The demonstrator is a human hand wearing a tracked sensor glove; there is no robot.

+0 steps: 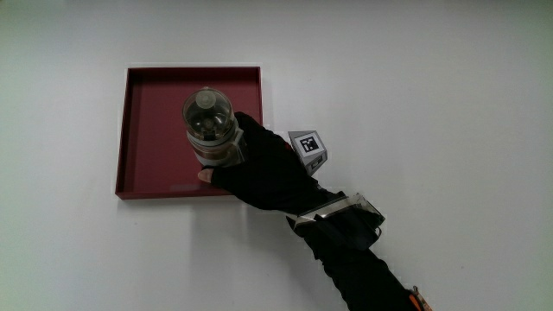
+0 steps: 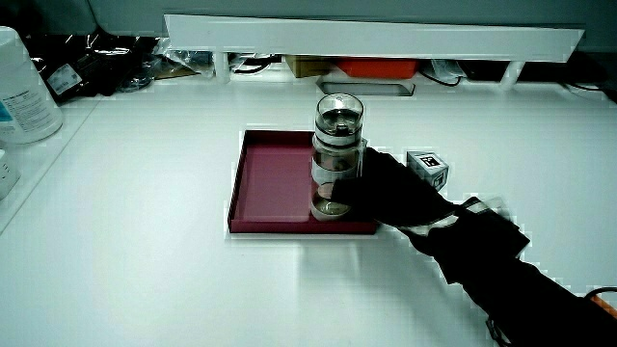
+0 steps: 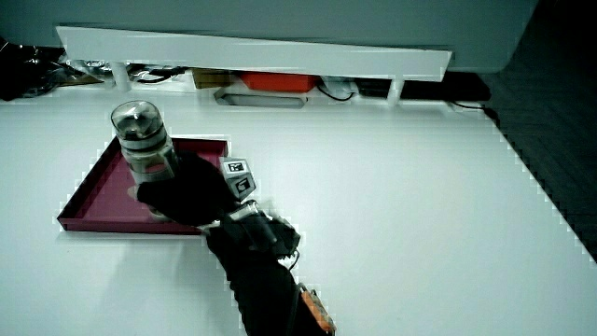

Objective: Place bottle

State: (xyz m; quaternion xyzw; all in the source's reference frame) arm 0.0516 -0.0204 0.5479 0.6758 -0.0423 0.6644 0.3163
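The bottle (image 1: 210,123) stands upright in my grip, a clear one with a domed cap and something dark inside; in both side views (image 2: 337,154) (image 3: 145,142) its base sits down in the dark red tray (image 1: 151,130), whether resting on the floor of it or just above I cannot tell. My hands (image 1: 263,168) — only the one gloved hand shows — has its fingers (image 1: 207,175) wrapped around the lower half of the bottle, closed on it, and it lies across the tray's rim at the corner nearer to me. The patterned cube (image 1: 309,145) rides on the back of the glove (its marker faces up in the main view). The tray lies flat on the white counter (image 1: 432,104), square, with low walls. My forearm (image 1: 359,255) runs from the tray's corner toward me — black sleeve over bare counter.
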